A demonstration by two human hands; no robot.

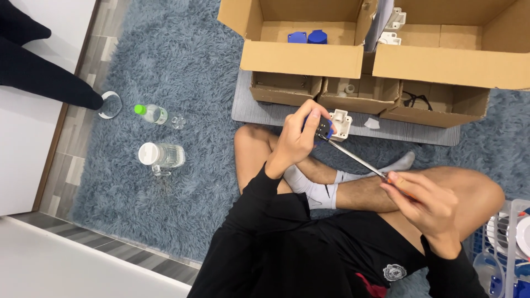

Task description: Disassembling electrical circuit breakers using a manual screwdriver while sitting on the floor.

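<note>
The left hand (298, 140) clamped its fingers around a blue-and-white plastic socket (331, 126), with open shaggy rug (182, 49) left of them. The right hand (425, 204) pinched a screwdriver (359, 160), its slim metal shaft reaching the socket below cardboard box (303, 38) edges.

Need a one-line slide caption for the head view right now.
Seated on a grey rug, left hand holds a blue-and-white fitting while right hand drives a screwdriver into it.
</note>
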